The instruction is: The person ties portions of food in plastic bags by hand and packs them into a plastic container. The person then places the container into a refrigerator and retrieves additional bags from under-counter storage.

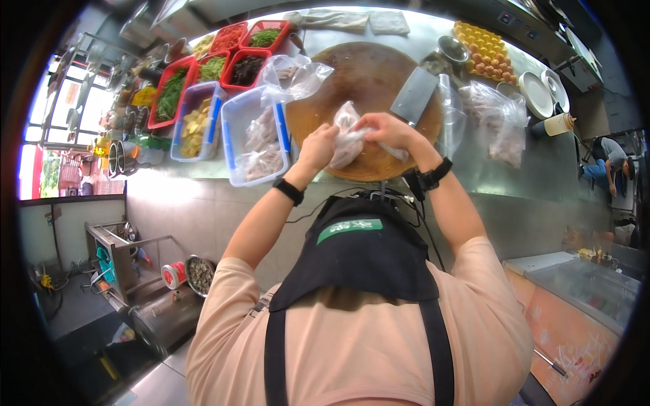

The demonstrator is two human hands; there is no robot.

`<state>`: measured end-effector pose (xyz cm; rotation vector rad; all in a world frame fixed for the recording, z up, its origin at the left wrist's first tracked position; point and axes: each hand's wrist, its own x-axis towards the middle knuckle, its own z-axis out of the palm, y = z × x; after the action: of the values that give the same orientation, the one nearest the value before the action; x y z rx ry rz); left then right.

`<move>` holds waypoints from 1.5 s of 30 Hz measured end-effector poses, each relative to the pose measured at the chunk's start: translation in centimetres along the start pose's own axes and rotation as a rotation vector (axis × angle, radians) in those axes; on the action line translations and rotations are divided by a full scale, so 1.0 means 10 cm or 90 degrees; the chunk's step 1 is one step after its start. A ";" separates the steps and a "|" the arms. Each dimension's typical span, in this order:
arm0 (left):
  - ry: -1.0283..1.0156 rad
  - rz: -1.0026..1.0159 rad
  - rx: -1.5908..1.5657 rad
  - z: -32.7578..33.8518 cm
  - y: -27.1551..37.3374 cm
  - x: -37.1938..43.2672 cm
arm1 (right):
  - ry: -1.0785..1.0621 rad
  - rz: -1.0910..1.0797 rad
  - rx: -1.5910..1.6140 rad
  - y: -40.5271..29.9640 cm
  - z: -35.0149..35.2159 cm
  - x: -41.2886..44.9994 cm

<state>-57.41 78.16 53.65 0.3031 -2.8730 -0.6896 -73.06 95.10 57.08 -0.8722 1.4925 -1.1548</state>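
Over the near half of a round wooden chopping block [350, 66], my left hand [321, 144] grips the left side of a clear plastic bag of pale meat [347, 152]. The fingers of my right hand [388, 131] pinch the same bag from the right, and a loose end of plastic hangs beneath them. A cleaver [415, 94] lies flat on the block beyond my right hand. To the left stands a clear plastic tub with a blue-clipped rim [231, 147], holding several bagged portions of similar meat. Another crumpled plastic bag [297, 76] rests across the tub's far edge.
Red baskets of cut vegetables [192, 66] and a tub of yellow slices [195, 127] stand left. On the right are a larger bag of meat [500, 122], a squeeze bottle [556, 124], plates [535, 94], a steel bowl [453, 48] and egg trays [480, 38]. Another person [612, 157] bends far right.
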 end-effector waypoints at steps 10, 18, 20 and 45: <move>0.117 0.300 0.058 -0.01 0.08 0.12 | 0.326 -0.037 -0.064 0.28 0.02 0.75; 0.044 0.356 0.008 0.03 -0.03 0.21 | 0.137 0.106 0.101 0.41 -0.10 0.75; 0.052 0.343 0.040 0.01 0.05 0.21 | 0.058 0.117 0.191 0.38 -0.14 0.65; -0.061 -0.316 -0.455 0.41 0.01 0.18 | 0.401 -0.073 -0.280 0.39 0.61 0.24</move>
<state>-60.07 79.56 50.27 0.8824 -2.4077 -1.7713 -67.53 92.58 52.46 -0.9382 2.2989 -1.2758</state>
